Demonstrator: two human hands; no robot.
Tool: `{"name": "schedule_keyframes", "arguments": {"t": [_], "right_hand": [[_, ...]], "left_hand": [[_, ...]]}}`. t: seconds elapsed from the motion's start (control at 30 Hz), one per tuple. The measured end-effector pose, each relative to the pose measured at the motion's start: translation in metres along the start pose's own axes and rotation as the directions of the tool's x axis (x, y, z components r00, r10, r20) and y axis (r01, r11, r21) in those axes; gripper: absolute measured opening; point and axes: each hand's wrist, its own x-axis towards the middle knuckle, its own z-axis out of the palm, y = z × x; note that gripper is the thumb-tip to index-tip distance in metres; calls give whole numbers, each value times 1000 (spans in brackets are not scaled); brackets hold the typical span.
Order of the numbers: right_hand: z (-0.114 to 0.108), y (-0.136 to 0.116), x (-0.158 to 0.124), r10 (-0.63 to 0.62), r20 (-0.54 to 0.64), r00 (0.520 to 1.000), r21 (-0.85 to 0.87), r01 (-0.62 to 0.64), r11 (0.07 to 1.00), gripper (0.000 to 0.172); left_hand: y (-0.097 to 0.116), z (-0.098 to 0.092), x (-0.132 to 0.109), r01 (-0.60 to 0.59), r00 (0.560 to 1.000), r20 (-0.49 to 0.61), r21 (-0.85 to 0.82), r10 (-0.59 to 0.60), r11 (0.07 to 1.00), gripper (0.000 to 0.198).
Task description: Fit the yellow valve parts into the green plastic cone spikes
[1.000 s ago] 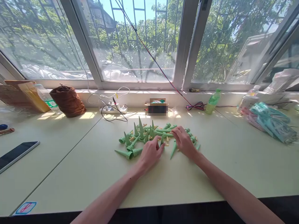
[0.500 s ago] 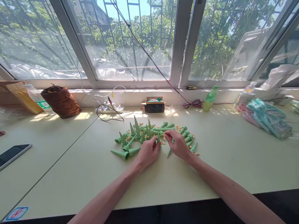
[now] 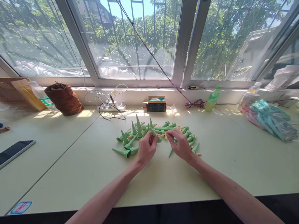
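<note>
I judge this a holding step: my left hand pinches a tilted spike on the pile's near side; my right hand's fingers press together, contents unclear. Next likely calls for steadiness.

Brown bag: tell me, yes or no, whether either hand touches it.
No, the brown bag is near the window, apart from the left hand and right hand, both among green cones.
</note>
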Motion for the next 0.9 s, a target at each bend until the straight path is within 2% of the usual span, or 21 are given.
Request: {"name": "schedule_keyframes", "arguments": {"t": [0.23,0.4,0.9], "right_hand": [[0,1,-2,-7,57,998,5,7,1000,14],[0,0,-1,-8,43,999,11,7,1000,15],[-3,-6,-1,-6,-27,1000,0,6,1000,14]], "left_hand": [[-2,2,-3,-15,999,34,18,14,1000,25],[-4,3,-5,-9,998,68,52,6,999,24],[-3,3,-5,0,1000,9,50,-1,999,25]]}}
